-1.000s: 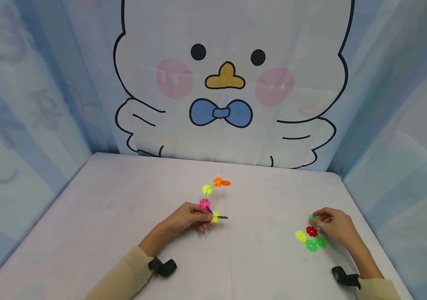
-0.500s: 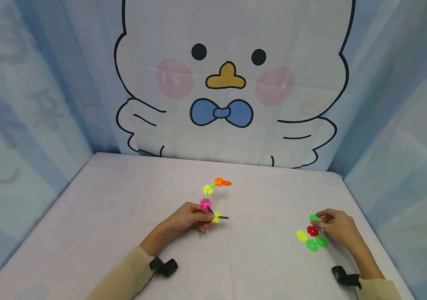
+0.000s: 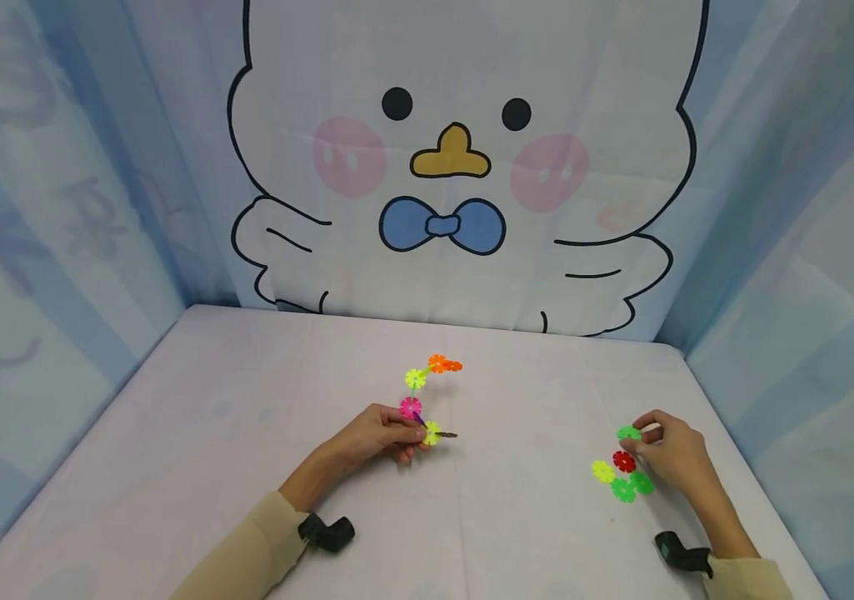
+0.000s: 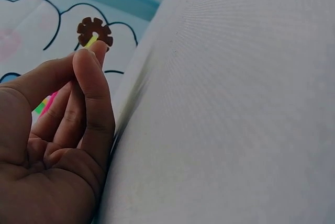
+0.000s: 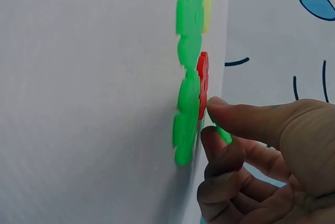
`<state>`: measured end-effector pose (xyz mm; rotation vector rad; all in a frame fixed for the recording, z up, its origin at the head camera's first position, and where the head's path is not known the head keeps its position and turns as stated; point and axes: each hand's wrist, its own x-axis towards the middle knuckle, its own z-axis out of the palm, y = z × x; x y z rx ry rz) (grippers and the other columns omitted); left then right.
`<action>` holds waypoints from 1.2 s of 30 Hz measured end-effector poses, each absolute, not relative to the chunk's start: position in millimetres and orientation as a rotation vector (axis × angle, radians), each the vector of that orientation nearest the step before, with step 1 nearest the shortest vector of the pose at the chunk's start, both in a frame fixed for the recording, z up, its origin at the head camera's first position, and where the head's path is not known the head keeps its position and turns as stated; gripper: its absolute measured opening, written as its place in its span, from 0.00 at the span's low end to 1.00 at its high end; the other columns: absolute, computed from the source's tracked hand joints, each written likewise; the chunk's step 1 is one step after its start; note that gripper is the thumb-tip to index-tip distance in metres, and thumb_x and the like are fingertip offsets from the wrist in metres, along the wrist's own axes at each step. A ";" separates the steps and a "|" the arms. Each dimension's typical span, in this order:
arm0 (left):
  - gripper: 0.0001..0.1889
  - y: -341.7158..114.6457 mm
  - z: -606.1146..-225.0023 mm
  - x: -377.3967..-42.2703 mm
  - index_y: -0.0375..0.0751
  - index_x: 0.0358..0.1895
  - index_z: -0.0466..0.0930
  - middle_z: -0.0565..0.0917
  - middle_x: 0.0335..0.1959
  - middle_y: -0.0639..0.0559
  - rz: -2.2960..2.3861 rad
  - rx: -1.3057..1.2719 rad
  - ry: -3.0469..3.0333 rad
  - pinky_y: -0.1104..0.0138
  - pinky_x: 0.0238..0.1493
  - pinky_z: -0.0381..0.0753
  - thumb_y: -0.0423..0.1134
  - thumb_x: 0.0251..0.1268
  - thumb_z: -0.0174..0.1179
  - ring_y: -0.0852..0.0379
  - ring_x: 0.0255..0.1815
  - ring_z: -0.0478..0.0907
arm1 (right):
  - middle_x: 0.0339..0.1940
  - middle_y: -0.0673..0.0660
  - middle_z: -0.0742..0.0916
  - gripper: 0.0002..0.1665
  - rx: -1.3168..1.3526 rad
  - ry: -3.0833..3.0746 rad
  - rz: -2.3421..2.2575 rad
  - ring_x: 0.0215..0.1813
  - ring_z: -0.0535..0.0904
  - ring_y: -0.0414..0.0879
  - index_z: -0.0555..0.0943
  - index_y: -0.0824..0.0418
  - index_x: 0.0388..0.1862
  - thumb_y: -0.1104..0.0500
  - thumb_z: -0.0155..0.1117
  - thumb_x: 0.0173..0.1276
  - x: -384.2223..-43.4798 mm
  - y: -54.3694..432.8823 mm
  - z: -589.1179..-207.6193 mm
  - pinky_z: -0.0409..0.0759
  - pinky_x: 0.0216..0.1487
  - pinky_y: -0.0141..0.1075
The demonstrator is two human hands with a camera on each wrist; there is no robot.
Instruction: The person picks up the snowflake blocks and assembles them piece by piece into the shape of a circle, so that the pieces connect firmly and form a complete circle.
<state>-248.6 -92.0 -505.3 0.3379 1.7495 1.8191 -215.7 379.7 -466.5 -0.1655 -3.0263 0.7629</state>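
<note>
My left hand [image 3: 382,433] grips a chain of interlocking snowflake discs, its thumb and fingers at the near yellow disc [image 3: 432,433]. From there the chain runs away through a pink disc [image 3: 410,407] and another yellow disc [image 3: 415,379] to orange discs [image 3: 437,363]. A brown disc [image 4: 86,29] sticks out past the left fingertips. At the right, my right hand [image 3: 670,450] pinches a green disc [image 3: 628,432] between thumb and fingers. Just nearer lie a red disc [image 3: 624,462], a yellow loose disc [image 3: 603,472] and two more green discs [image 3: 623,490].
Both hands work over a table with a pale cloth [image 3: 307,358]. A curtain [image 3: 456,275] printed with a cartoon bird stands along the back edge, and more curtains hang at both sides. A black wrist camera [image 3: 329,534] sits on each sleeve.
The right hand has shifted slightly, and more of the green disc shows past its fingertips. My left hand and the chain stay practically still.
</note>
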 end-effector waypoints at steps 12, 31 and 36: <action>0.14 -92.7 -506.3 -249.4 0.25 0.53 0.85 0.93 0.36 0.51 1.810 0.345 1.753 0.73 0.35 0.87 0.35 0.75 0.65 0.63 0.28 0.82 | 0.31 0.61 0.91 0.22 -0.069 -2.906 1.147 0.24 0.78 0.41 0.82 0.68 0.60 0.57 0.72 0.74 -214.5 342.0 -469.8 0.76 0.25 0.33; 0.14 -92.6 -503.6 -248.3 0.26 0.52 0.85 0.93 0.35 0.51 1.811 0.340 1.752 0.73 0.35 0.87 0.35 0.75 0.66 0.64 0.28 0.82 | 0.35 0.70 0.90 0.20 0.449 -2.811 1.836 0.26 0.81 0.40 0.82 0.70 0.55 0.60 0.75 0.70 -225.3 240.1 -479.7 0.85 0.31 0.34; 0.13 -92.4 -502.7 -248.0 0.26 0.52 0.85 0.93 0.35 0.51 1.808 0.334 1.758 0.73 0.35 0.87 0.35 0.75 0.66 0.63 0.28 0.82 | 0.35 0.71 0.90 0.18 0.575 -2.815 1.839 0.26 0.80 0.40 0.83 0.68 0.55 0.60 0.74 0.71 -225.7 220.2 -479.4 0.85 0.30 0.35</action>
